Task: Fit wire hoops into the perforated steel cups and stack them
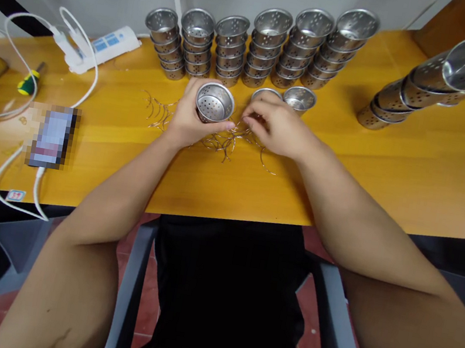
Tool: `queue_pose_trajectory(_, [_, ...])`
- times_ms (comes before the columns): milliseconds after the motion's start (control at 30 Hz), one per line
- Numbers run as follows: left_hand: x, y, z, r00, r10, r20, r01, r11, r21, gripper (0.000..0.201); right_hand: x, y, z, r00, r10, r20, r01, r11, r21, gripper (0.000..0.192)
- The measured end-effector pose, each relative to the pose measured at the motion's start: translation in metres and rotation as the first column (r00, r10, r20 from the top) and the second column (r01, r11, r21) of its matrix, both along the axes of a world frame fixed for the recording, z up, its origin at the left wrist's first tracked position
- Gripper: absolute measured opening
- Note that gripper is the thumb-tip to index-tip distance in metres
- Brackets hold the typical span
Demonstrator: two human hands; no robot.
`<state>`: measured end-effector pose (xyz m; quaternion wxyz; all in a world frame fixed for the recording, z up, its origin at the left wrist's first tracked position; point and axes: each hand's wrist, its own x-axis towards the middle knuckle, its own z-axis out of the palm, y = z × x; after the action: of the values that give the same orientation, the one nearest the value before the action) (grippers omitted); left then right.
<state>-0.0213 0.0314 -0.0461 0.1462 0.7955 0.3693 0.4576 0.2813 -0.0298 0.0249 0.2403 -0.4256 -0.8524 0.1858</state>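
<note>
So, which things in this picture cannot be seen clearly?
- Phone, head view: its screen is blurred out.
- Wire pieces, head view: too thin to count, and the right hand covers some.
- Loose cup, head view: mostly hidden behind the right hand.
- Held cup: the left hand wraps its lower wall.

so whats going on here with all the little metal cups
A person sits at a yellow wooden table. Their left hand holds one perforated metal cup just above a pile of thin wire pieces, while the right hand picks at those wires. Two loose cups sit just behind the hands, upright stacks of cups line the back, and another stack lies tipped over to the right.
</note>
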Motion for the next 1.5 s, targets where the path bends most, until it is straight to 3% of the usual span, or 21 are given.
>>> queue_pose_trajectory(133, [0.002,-0.001,0.0,1.0,0.021,0.016,-0.021,1.0,-0.004,0.111,0.004,0.0,0.005,0.996,-0.053,-0.077,0.052,0.998,-0.022,0.034])
queue_pose_trajectory(267, [0.004,-0.004,0.0,0.999,-0.039,0.02,0.04,0.996,-0.074,0.119,0.002,0.003,-0.003,0.97,-0.12,-0.212,0.118,0.993,-0.022,0.049])
queue_pose_trajectory(433, [0.003,-0.01,0.003,0.994,-0.113,0.011,0.114,0.988,-0.108,0.123,-0.004,0.016,-0.021,0.879,-0.166,-0.447,0.14,0.986,-0.09,0.071])
queue_pose_trajectory(567, [0.003,-0.02,0.01,0.972,-0.227,-0.068,0.222,0.972,-0.078,0.115,-0.009,0.02,-0.025,0.811,-0.216,-0.544,0.145,0.975,-0.171,0.084])
queue_pose_trajectory(733, [0.008,-0.03,0.02,0.937,-0.333,-0.107,0.328,0.943,-0.063,0.111,-0.011,0.019,-0.026,0.749,-0.216,-0.626,0.136,0.975,-0.174,0.084])
queue_pose_trajectory(967, [0.009,-0.022,0.012,0.957,-0.286,-0.035,0.288,0.956,0.054,0.103,-0.006,0.033,-0.038,0.649,-0.114,-0.752,0.029,0.992,-0.126,0.078])
queue_pose_trajectory(1233, [0.009,-0.02,0.01,0.963,-0.269,-0.02,0.269,0.959,0.09,0.097,-0.005,0.04,-0.046,0.697,-0.038,-0.716,0.0,0.999,-0.053,0.073])
queue_pose_trajectory(1400, [0.009,-0.024,0.015,0.965,-0.258,-0.057,0.261,0.963,0.061,0.098,0.004,0.029,-0.034,0.872,0.029,-0.488,0.034,0.992,0.119,0.055])
queue_pose_trajectory(1500, [0.01,-0.027,0.018,0.957,-0.278,-0.082,0.283,0.957,0.06,0.099,0.004,0.018,-0.024,0.923,0.038,-0.382,0.029,0.985,0.169,0.039])
